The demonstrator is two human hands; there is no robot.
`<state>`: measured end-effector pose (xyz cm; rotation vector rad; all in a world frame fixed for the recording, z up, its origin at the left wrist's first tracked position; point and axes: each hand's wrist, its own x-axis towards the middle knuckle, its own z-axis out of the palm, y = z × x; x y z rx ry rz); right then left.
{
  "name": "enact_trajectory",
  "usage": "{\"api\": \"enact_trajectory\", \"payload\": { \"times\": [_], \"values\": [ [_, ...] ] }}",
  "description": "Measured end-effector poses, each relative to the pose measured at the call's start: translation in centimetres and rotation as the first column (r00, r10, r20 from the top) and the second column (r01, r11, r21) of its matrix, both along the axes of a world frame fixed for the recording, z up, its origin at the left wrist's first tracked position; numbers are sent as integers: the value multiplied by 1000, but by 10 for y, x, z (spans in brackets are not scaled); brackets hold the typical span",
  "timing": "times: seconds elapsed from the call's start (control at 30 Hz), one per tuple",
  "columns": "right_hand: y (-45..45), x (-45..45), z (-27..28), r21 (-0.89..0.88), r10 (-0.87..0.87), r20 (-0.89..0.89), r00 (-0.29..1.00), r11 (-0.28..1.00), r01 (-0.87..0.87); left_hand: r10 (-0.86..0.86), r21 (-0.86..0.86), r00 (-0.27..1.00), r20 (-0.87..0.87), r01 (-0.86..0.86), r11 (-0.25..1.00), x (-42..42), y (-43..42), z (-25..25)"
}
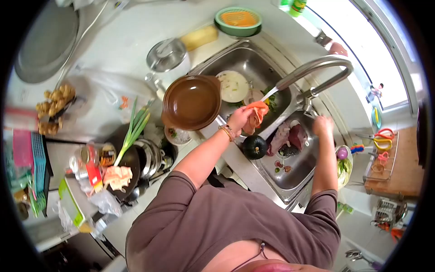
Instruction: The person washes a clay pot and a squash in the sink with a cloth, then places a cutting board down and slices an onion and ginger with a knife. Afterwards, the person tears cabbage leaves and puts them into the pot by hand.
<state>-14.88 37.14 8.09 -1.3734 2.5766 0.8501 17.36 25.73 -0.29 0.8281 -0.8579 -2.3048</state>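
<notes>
My left hand [239,121] is closed around a crumpled orange-pink cloth [257,113], held over the divider between two steel sink basins. At the faucet [311,94], the fingers of my right hand [322,126] are on its lever, partly hidden from above. The curved spout points into the far basin [244,56], where a white plate [233,86] and some green leaves lie. Below my left hand, a dark green round squash [254,147] sits at the edge of the near basin [290,179]. That basin holds dark red meat [297,137] and small scraps around the drain.
A brown clay pot [192,102] stands left of the sink, beside a lidded pot [166,55]. Behind is a green basket [238,31]. On the left are scallions [134,124] over a dark pan and ginger [56,106]. Scissors [384,138] hang at right.
</notes>
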Motion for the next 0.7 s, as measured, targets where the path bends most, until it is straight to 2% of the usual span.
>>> {"api": "enact_trajectory", "payload": {
  "times": [0.03, 0.07, 0.1, 0.13, 0.17, 0.2, 0.23, 0.27, 0.3, 0.37, 0.4, 0.47, 0.5, 0.57, 0.6, 0.63, 0.67, 0.7],
  "values": [
    [-2, 37, 19, -249, 72, 17, 997, 966, -66, -6, 94, 998, -69, 12, 995, -7, -8, -5],
    [-12, 55, 24, -455, 83, 248, 965, 890, 40, -63, 179, 990, -130, 86, 980, -11, -17, 0],
    [-20, 62, 3, -623, 269, 372, 888, 782, 24, -114, 261, 975, -191, 162, 952, -15, -25, 6],
    [-32, 80, -11, -681, 367, 557, 745, 715, 156, -119, 247, 968, -221, 173, 953, -23, -31, 12],
    [-45, 110, -1, -418, 226, 892, 391, 742, 523, -171, 212, 963, -211, 215, 953, -29, -39, 11],
    [-56, 141, -3, -272, 237, 959, 153, 629, 728, -226, 179, 954, -197, 262, 948, -35, -47, 9],
    [-65, 165, -5, -76, 295, 952, -84, 491, 868, -287, 146, 940, -183, 315, 938, -39, -52, 7],
    [-76, 175, -28, -46, 304, 946, -116, 478, 877, -339, 171, 929, -148, 362, 916, -40, -55, 8],
    [-91, 177, -58, -21, 316, 938, -145, 468, 883, -277, 190, 941, -194, 313, 931, -40, -59, 11],
    [-115, 174, -86, -34, 408, 907, -102, 314, 949, -134, 246, 952, -274, 204, 948, -35, -65, 17],
    [-126, 173, -92, -36, 450, 890, -76, 235, 971, -58, 304, 971, -230, 128, 944, -31, -69, 20],
    [-142, 180, -89, -476, 413, 838, 357, 231, 849, 88, 405, 989, -116, -34, 914, -23, -77, 24],
    [-147, 185, -85, -655, 384, 743, 548, 250, 713, 52, 364, 990, -128, -2, 931, -22, -81, 18],
    [-154, 193, -64, -873, 418, 482, 770, 152, 464, -10, 284, 988, -155, 54, 957, -25, -88, 3],
    [-150, 197, -40, -687, 408, 706, 579, 194, 701, -53, 322, 981, -189, 113, 940, -27, -90, -3],
    [-156, 195, -47, -682, 498, 631, 594, -9, 731, -138, 295, 990, 21, 126, 947, -24, -83, 2],
    [-150, 185, -50, -278, 653, 720, 237, -41, 960, -208, 264, 951, 227, 146, 953, -23, -74, 9],
    [-139, 174, -43, 178, 786, 607, -121, 14, 984, -259, 232, 869, 421, 173, 957, -23, -66, 15]
  ]
}}
